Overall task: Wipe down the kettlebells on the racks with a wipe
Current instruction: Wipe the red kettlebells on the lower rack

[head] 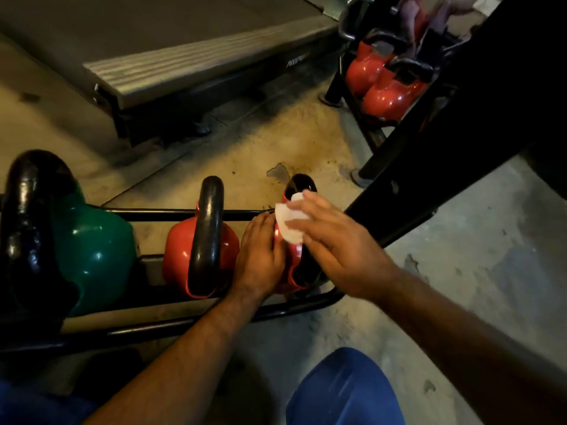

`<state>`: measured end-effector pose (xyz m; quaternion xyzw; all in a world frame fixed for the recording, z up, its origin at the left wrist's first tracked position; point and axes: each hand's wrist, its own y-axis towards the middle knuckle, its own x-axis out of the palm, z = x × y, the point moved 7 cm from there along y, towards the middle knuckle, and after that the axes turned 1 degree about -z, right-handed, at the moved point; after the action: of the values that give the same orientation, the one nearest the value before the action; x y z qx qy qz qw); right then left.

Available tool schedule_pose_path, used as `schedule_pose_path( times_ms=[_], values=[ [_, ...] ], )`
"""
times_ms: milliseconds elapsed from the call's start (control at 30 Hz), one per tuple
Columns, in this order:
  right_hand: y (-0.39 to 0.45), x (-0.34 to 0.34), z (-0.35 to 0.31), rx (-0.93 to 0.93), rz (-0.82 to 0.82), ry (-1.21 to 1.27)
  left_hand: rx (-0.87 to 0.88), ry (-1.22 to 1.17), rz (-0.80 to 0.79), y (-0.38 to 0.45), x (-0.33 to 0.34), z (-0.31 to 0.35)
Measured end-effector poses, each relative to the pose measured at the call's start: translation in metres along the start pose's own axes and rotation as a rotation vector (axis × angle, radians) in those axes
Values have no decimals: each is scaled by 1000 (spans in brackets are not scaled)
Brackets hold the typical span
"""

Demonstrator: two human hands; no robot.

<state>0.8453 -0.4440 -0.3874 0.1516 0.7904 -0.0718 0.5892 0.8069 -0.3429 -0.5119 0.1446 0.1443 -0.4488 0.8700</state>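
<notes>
Three kettlebells sit on a low black rack: a green one at the left, a red one in the middle and a second red one at the right end. My left hand rests flat against the left side of the right red kettlebell. My right hand presses a white wipe onto the top of that kettlebell, beside its black handle, fingers fairly straight. Most of that kettlebell is hidden by my hands.
A black upright post of another rack rises just right of my right hand. Two more red kettlebells sit on that rack at the upper right. A treadmill deck lies behind. My blue-clad knee is at the bottom.
</notes>
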Motion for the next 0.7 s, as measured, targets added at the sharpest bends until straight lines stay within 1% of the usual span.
schedule_pose_path(
  times_ms=[67, 100, 167, 200, 233, 300, 333, 367, 400, 433, 467, 533, 567, 633, 700],
  values=[
    [-18, 1, 1, -105, 47, -15, 19, 12, -14, 0, 1, 3],
    [-19, -4, 8, -96, 114, 7, 35, 56, -33, 2, 3, 7],
    [-14, -11, 24, 36, 246, 163, 61, 139, -95, 6, 7, 14],
    [-14, -7, 25, 90, 278, 226, 60, 145, -124, 9, 10, 13],
    [-16, 1, 18, 98, 284, 244, 44, 128, -145, 9, 9, 14],
    [-29, 19, -1, 2, 247, 197, -42, 19, -160, 10, 4, 8],
    [-38, 24, -6, -50, 243, 190, -58, -14, -169, 10, 3, 5],
    [-44, 26, -5, -60, 269, 211, -38, 0, -166, 8, 0, 7],
    [-46, 25, 1, -25, 317, 271, 1, 23, -170, 8, 1, 7],
    [-45, 24, 8, 50, 382, 379, 29, 63, -183, 6, 4, 10],
    [-45, 23, 14, 129, 443, 503, 30, 93, -196, 6, 7, 11],
    [-48, 34, 7, 206, 527, 685, 6, 153, -209, 9, 10, 13],
    [-54, 45, 0, 229, 546, 734, -12, 181, -212, 7, 8, 16],
    [-69, 65, -9, 301, 568, 815, -8, 145, -181, 4, 1, 17],
    [-79, 80, -3, 439, 612, 880, 44, 97, -181, 2, -2, 22]
  ],
)
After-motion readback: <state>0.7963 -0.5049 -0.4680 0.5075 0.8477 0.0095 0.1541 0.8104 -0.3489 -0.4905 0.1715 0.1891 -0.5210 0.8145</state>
